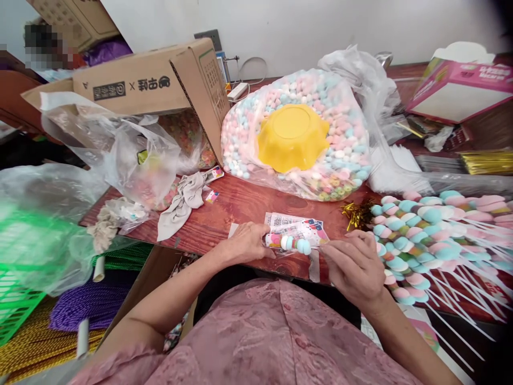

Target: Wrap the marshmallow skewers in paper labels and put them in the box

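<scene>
My left hand is closed on the left end of a candy skewer of pink, white and blue marshmallow balls, partly inside a clear printed wrapper. My right hand pinches the wrapper's right end, where the stick comes out. Both hands work at the near edge of a red-brown wooden table. A small stack of printed wrapper bags lies flat on the table just behind the skewer.
To the right lies a pile of finished candy skewers, with gold twist ties beside it. Behind sit a big bag of pastel candies under a yellow bowl, a cardboard box, plastic bags and a green basket.
</scene>
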### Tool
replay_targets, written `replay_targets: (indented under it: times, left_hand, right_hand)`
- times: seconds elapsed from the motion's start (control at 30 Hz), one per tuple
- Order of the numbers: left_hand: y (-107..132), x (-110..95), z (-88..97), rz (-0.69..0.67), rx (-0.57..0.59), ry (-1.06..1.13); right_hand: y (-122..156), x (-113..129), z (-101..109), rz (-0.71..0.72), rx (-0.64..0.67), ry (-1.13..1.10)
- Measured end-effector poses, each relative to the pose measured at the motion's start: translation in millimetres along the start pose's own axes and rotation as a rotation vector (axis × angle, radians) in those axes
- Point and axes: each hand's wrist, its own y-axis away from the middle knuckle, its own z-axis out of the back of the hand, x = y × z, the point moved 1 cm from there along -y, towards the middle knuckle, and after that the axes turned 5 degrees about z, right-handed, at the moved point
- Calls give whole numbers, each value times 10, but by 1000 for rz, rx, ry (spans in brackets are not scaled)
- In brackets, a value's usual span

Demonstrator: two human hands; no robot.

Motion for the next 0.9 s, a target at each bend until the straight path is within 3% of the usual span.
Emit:
replay_targets:
  times: [0.1, 0.27, 0.4, 0.57, 0.63, 0.7, 0.83, 0.9]
  left_hand:
    - [-27, 0, -87, 10, -88, -55]
    - [-78, -10, -222, -132, -232, -208]
    - [-105, -10, -231, -198, -306, -215]
    - [-124, -52, -203, -154, -302, -120]
    - [-130, -72, -191, -149, -292, -84]
    - [-133, -79, -172, -147, -272, -55]
    - [-128, -70, -138, -143, -184, -16]
    - [-126, -74, -142, -146, -118, 22]
  right_hand:
    - [-52, 51, 45, 62, 14, -17]
    - [-15, 21, -26, -197, -35, -126]
    - [20, -10, -91, -322, -38, -118]
    - [6, 20, -150, -676, -273, -275]
    - [13, 15, -162, -712, -350, -270]
    - [28, -10, -149, -603, -333, -186]
    - [40, -57, -78, -148, -99, 58]
    - [12, -46, -52, -18, -45, 94]
